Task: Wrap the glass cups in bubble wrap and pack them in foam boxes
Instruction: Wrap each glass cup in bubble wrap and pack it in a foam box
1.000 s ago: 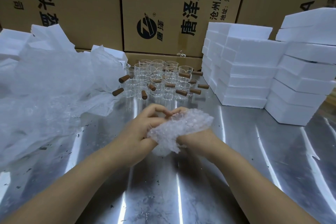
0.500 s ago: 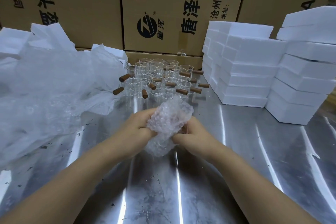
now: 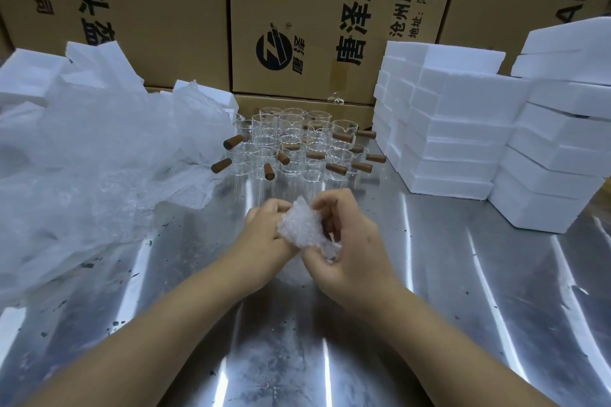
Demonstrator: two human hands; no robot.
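I see both hands meeting low over the middle of the steel bench point(image 3: 463, 324), closed around one small bundle of bubble wrap point(image 3: 301, 229). My left hand point(image 3: 266, 236) grips the bundle from the left with its fingers curled onto the far side, and my right hand point(image 3: 347, 241) cups it from the right, fingers bent over the top and thumb under the loose tail of wrap that sticks out toward me. Whatever sits inside the bundle is hidden by the wrap, so I cannot tell its shape. Just beyond my hands stands a tight cluster of clear glass cups point(image 3: 297, 149) with brown wooden handles point(image 3: 233, 141) pointing out in several directions; they are upright on the bench and unwrapped. To the left lies a big crumpled heap of loose bubble wrap point(image 3: 99, 168), spreading from the bench edge up to the cups. On the right, white foam boxes point(image 3: 453, 129) are stacked in rows several layers high, with a second stack point(image 3: 562, 149) nearer the right edge, both well apart from my hands. More white foam pieces point(image 3: 29, 76) sit behind the heap at far left. Brown cardboard cartons point(image 3: 314, 10) printed with black characters form a wall behind everything.
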